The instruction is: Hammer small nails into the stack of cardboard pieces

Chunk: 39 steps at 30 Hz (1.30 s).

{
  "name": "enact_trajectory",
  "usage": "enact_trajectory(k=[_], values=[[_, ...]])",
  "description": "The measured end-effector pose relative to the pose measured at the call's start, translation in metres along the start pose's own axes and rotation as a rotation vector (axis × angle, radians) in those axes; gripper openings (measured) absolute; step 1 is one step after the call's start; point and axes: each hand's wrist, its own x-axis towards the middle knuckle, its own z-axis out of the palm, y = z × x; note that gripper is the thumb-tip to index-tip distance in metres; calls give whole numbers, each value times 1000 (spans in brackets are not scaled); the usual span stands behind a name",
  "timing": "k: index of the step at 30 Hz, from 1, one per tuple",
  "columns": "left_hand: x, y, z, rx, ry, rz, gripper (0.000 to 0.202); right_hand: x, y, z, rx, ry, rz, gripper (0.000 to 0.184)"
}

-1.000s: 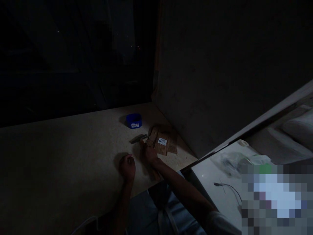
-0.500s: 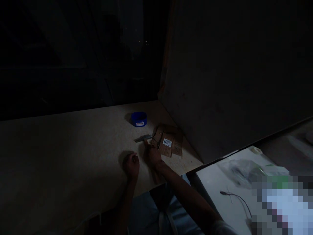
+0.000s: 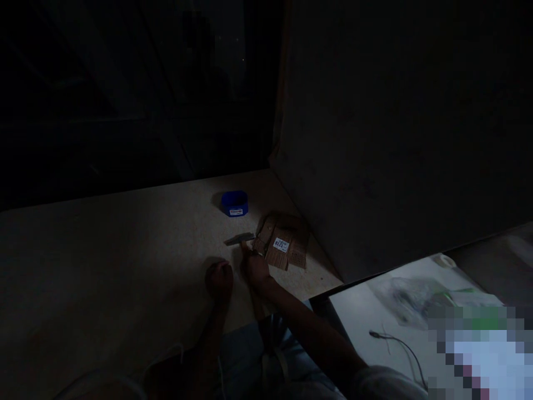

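In the dim head view, my right hand [image 3: 256, 269] is wrapped around the handle of a hammer, close under its grey metal head [image 3: 240, 239]. The wooden handle runs back past my wrist toward the table's front edge. Just to the left, my left hand [image 3: 219, 280] is curled closed above the tabletop; whatever its fingers hold, if anything, is too dark to make out. Right of the hammer head lies a torn piece of brown cardboard [image 3: 272, 258] with a white label [image 3: 281, 244]. Beyond the hammer stands a small blue tray [image 3: 234, 205] with a sticker on its front.
The pale wooden table [image 3: 125, 239] meets a dark upright panel [image 3: 375, 139] on the right. A lower white surface [image 3: 353, 311] holds a clear plastic bag [image 3: 400, 297], a thin cable [image 3: 402, 344] and a roll of tape [image 3: 445, 260].
The hammer has turned slightly, so its head and the handle below it show more clearly. My left hand stays closed beside it. The whole view has shifted a little.
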Motion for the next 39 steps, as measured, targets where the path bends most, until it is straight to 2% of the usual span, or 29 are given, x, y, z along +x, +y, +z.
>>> enact_trajectory(k=[3, 5, 7, 8, 11, 14, 16, 21, 27, 34, 39], values=[[1, 1, 0, 33, -4, -8, 21, -15, 3, -2, 22, 34, -3, 32], [1, 2, 0, 32, -12, -21, 21, -34, 14, 1, 47, 68, -24, 33], [1, 3, -1, 11, -24, -35, 20, -57, 34, 6, 88, 107, -55, 31], [0, 4, -1, -5, -32, -44, 20, -68, 48, 9, 173, 175, -116, 29], [-2, 4, -3, -67, -52, -78, 20, -100, 93, 16, 253, 227, -166, 34], [-6, 3, -5, -111, -46, -133, 20, -115, 129, 18, 322, 288, -190, 44], [-10, 2, -7, -140, -45, -152, 19, -114, 142, 19, 355, 340, -184, 49], [-22, -4, -15, -227, -90, -78, 18, -95, 142, 26, 368, 459, -104, 53], [-32, -10, -19, -255, -133, 26, 25, -88, 137, 32, 341, 489, -112, 49], [-26, -8, -15, -231, -121, -51, 29, -90, 136, 34, 303, 483, -125, 50], [-26, -6, -17, -290, -55, -80, 27, -90, 137, 34, 298, 465, -131, 47]])
